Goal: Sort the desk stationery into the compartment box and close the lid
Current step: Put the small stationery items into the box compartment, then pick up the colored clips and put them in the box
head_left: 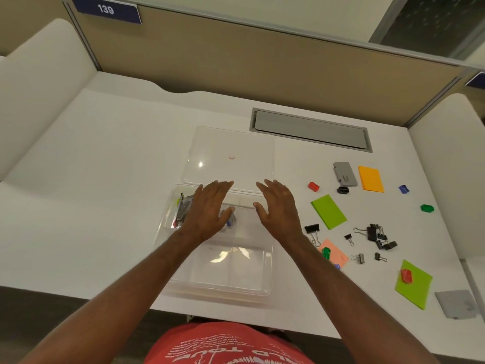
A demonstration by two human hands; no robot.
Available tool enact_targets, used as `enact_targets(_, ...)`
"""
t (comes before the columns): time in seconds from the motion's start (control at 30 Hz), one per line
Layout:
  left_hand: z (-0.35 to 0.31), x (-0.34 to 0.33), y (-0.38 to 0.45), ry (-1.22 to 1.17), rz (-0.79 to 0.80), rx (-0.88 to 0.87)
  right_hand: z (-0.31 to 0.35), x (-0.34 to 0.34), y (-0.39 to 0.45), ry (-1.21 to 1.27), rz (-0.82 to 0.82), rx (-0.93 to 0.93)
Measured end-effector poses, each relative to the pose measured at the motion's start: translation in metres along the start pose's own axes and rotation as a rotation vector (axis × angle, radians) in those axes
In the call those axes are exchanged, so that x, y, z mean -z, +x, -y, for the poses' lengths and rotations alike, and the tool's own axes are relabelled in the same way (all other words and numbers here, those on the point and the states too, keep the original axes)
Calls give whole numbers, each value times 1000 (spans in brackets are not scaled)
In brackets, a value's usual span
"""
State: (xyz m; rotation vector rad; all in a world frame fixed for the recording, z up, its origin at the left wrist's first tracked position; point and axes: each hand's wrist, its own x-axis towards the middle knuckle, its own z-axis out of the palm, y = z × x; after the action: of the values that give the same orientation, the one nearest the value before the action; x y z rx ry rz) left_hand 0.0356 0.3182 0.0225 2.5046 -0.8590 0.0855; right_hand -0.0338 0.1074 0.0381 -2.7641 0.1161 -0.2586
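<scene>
the task looks barely begun: the clear compartment box sits at the desk's near edge with its lid flung back open, and only a far-left compartment holds a few items, seemingly a stapler. both hands, left hand and right hand, hover over the box with fingers spread and holding nothing. still loose to the right lie binder clips, sticky note pads, an orange pad and small coloured pieces, and the lid remains to be closed.
</scene>
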Motion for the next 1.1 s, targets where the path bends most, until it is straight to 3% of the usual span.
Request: enact_targets(1.1, -160, -90, 64, -42, 208, -304, -158, 61, -91, -125, -81, -362)
